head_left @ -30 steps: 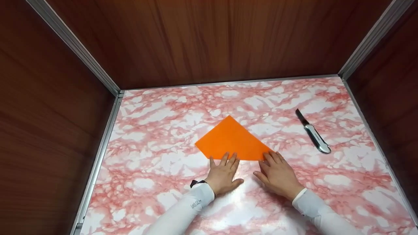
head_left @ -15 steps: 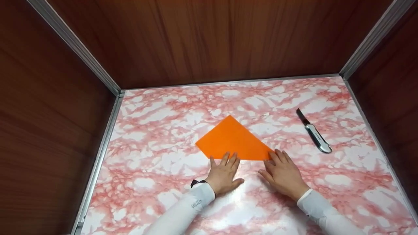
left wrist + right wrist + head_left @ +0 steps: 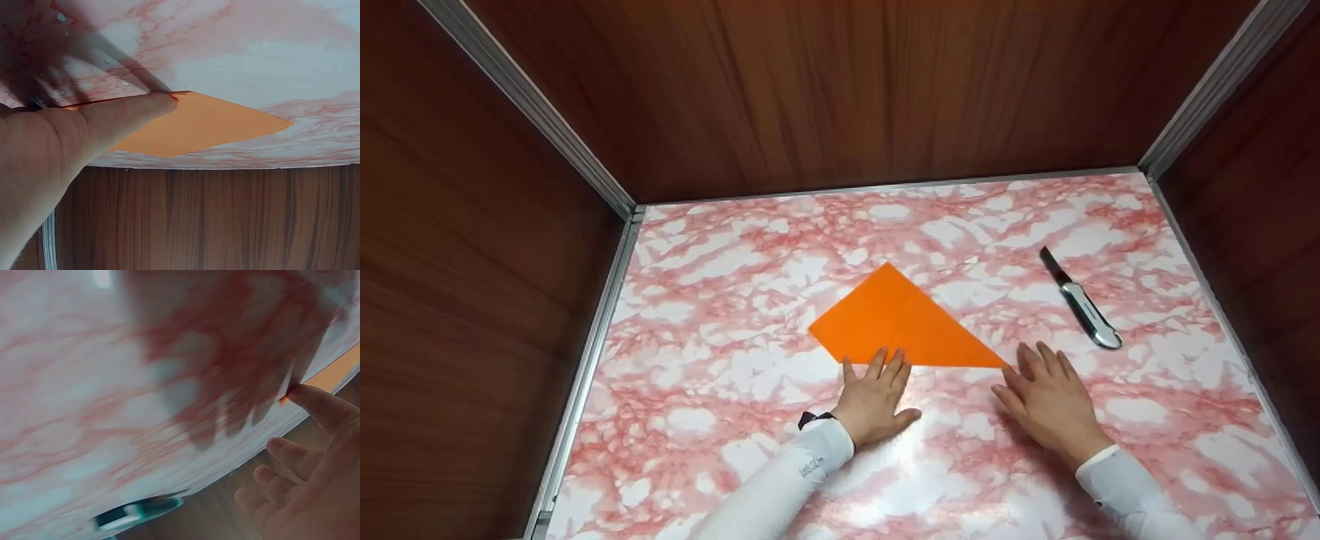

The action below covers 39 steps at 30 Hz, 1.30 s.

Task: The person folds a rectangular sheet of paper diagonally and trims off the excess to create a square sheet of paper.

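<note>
A folded sheet of orange paper (image 3: 896, 319) lies flat on the table, its straight folded edge toward the person and one corner pointing away. My left hand (image 3: 874, 405) rests with spread fingers on the near edge, left of its middle; in the left wrist view a fingertip presses on the paper (image 3: 208, 121) close to a corner. My right hand (image 3: 1054, 405) is at the paper's right tip, index finger right at the point. The right wrist view has that finger touching the orange tip, with the other fingers of the hand (image 3: 309, 467) spread and raised.
A utility knife (image 3: 1084, 304) with its dark blade out lies right of the paper, beyond my right hand. The table (image 3: 720, 300) has a red and white marbled top. Brown wood-grain panels (image 3: 885, 97) with metal strips close it in at the back and both sides.
My right hand has slid right along the paper's near edge to its right tip, uncovering that part of the edge. My left hand and the paper stay in place.
</note>
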Tool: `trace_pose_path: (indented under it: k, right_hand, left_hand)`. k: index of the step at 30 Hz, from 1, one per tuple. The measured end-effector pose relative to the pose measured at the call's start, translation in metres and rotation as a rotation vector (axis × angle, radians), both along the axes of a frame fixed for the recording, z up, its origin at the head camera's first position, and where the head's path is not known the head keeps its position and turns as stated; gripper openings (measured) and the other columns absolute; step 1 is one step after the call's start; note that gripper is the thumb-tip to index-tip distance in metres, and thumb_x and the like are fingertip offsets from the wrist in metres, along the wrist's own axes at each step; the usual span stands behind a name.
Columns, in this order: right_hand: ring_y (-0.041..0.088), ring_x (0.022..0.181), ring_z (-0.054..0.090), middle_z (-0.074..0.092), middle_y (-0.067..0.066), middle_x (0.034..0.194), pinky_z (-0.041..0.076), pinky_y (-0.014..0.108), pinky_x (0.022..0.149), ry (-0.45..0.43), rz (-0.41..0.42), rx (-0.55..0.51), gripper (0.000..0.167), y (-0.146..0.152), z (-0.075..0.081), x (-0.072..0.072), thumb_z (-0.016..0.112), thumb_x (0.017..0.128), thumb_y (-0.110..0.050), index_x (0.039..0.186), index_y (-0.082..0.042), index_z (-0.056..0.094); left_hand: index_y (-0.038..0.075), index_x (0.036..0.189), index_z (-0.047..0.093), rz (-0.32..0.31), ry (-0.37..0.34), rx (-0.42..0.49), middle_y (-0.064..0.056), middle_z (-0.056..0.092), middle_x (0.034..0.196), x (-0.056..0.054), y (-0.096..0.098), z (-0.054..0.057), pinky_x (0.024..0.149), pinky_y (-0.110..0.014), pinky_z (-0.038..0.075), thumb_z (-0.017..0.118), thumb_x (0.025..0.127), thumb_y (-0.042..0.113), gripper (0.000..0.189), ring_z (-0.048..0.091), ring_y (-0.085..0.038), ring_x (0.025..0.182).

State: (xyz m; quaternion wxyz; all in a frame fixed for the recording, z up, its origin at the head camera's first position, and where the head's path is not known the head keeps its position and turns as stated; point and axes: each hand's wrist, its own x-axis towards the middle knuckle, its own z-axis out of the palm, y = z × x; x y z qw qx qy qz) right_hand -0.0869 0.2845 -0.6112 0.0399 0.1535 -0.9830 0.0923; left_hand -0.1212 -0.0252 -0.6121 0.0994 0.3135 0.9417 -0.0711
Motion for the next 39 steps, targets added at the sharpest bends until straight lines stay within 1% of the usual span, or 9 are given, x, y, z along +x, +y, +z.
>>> trace_pose_path:
  k: [6, 8, 13, 16, 19, 24, 26, 31, 39]
  right_hand:
    - [0.048, 0.135, 0.025, 0.041, 0.023, 0.144, 0.015, 0.062, 0.108, -0.016, -0.025, -0.018, 0.059, 0.009, -0.001, 0.003, 0.044, 0.098, -0.056, 0.130, -0.010, 0.064]
    - [0.048, 0.134, 0.026, 0.042, 0.023, 0.143, 0.016, 0.062, 0.108, -0.005, -0.028, -0.022, 0.060, 0.010, -0.001, 0.003, 0.046, 0.097, -0.055, 0.128, -0.008, 0.065]
    - [0.048, 0.132, 0.029, 0.046, 0.024, 0.139, 0.021, 0.061, 0.106, 0.048, -0.099, -0.063, 0.049, 0.014, 0.001, -0.001, 0.059, 0.093, -0.037, 0.123, 0.002, 0.064]
    - [0.047, 0.132, 0.029, 0.046, 0.024, 0.139, 0.022, 0.060, 0.105, 0.056, -0.137, -0.101, 0.048, 0.013, 0.001, -0.002, 0.060, 0.090, -0.025, 0.130, 0.001, 0.058]
    - [0.045, 0.134, 0.028, 0.045, 0.021, 0.142, 0.022, 0.059, 0.107, 0.052, -0.104, -0.119, 0.051, 0.005, -0.001, -0.002, 0.059, 0.091, -0.023, 0.137, -0.002, 0.054]
    - [0.039, 0.136, 0.031, 0.048, 0.013, 0.144, 0.021, 0.056, 0.109, 0.060, 0.063, -0.086, 0.051, -0.009, -0.007, -0.002, 0.057, 0.094, -0.026, 0.140, -0.006, 0.052]
    - [0.038, 0.136, 0.033, 0.050, 0.011, 0.143, 0.021, 0.056, 0.109, 0.062, 0.098, -0.070, 0.049, -0.012, -0.009, -0.001, 0.057, 0.094, -0.028, 0.138, -0.006, 0.055]
    - [0.038, 0.134, 0.036, 0.050, 0.010, 0.143, 0.021, 0.057, 0.109, 0.016, 0.087, -0.049, 0.049, -0.012, -0.009, 0.001, 0.057, 0.096, -0.035, 0.135, -0.006, 0.059]
    - [0.041, 0.136, 0.031, 0.045, 0.012, 0.147, 0.017, 0.058, 0.110, -0.069, 0.047, -0.031, 0.058, -0.015, -0.006, 0.002, 0.053, 0.098, -0.045, 0.140, -0.006, 0.053]
  left_hand:
    - [0.019, 0.157, 0.016, 0.001, -0.002, -0.010, 0.000, 0.007, 0.163, 0.000, 0.000, -0.001, 0.098, -0.075, 0.021, 0.024, 0.092, 0.074, 0.086, 0.007, -0.025, 0.147]
    - [0.020, 0.157, 0.015, 0.000, -0.003, -0.010, 0.000, 0.006, 0.163, 0.000, 0.000, 0.000, 0.099, -0.075, 0.021, 0.023, 0.092, 0.074, 0.086, 0.007, -0.025, 0.147]
    - [0.019, 0.157, 0.016, 0.000, 0.000, 0.003, -0.001, 0.007, 0.162, 0.000, 0.001, 0.000, 0.098, -0.075, 0.021, 0.024, 0.092, 0.074, 0.085, 0.008, -0.026, 0.147]
    - [0.020, 0.157, 0.017, 0.006, 0.001, 0.010, -0.001, 0.008, 0.162, 0.000, 0.000, -0.001, 0.098, -0.075, 0.021, 0.024, 0.092, 0.074, 0.085, 0.009, -0.026, 0.147]
    - [0.021, 0.157, 0.018, 0.011, 0.001, 0.015, 0.000, 0.009, 0.162, -0.001, 0.000, -0.002, 0.099, -0.074, 0.021, 0.023, 0.091, 0.075, 0.085, 0.010, -0.025, 0.147]
    - [0.022, 0.157, 0.019, 0.012, -0.002, 0.019, 0.001, 0.009, 0.162, -0.001, 0.001, -0.002, 0.098, -0.074, 0.022, 0.022, 0.092, 0.075, 0.084, 0.010, -0.025, 0.147]
    - [0.023, 0.157, 0.018, 0.013, -0.006, 0.017, 0.002, 0.009, 0.162, -0.001, 0.001, -0.001, 0.097, -0.075, 0.022, 0.022, 0.092, 0.074, 0.083, 0.010, -0.025, 0.147]
    - [0.026, 0.157, 0.016, 0.027, -0.020, 0.011, 0.003, 0.007, 0.162, 0.000, 0.001, 0.000, 0.095, -0.077, 0.022, 0.022, 0.092, 0.074, 0.082, 0.007, -0.029, 0.147]
    - [0.033, 0.157, 0.014, 0.053, -0.030, 0.029, -0.004, 0.006, 0.163, -0.004, -0.004, -0.001, 0.094, -0.078, 0.021, 0.024, 0.091, 0.075, 0.078, 0.007, -0.035, 0.146]
